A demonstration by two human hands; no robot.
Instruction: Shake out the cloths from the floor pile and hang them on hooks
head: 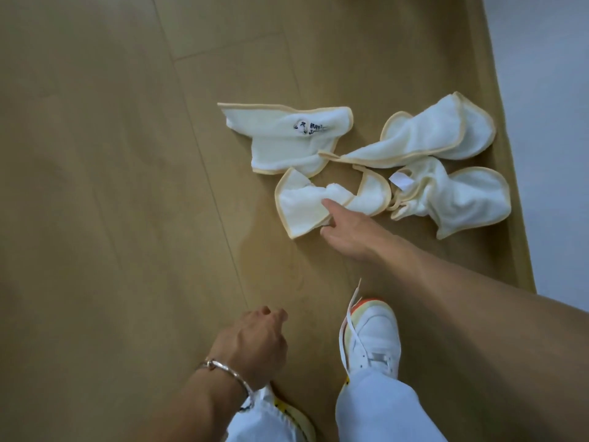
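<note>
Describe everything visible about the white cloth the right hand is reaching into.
The white cloth with pale yellow edging lies crumpled on the tan wooden floor, nearest the person of the four cloths. It looks like soft terry fabric, bunched at its middle, with rounded bound corners spreading left and right. The right hand reaches into it, one finger resting on the bunched centre and the thumb at its lower edge, not yet closed. Its top corner meets the neighbouring printed white cloth.

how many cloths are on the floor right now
4: printed cloth far left, one far right, one near right, one at the right hand. None seems hidden.
</note>
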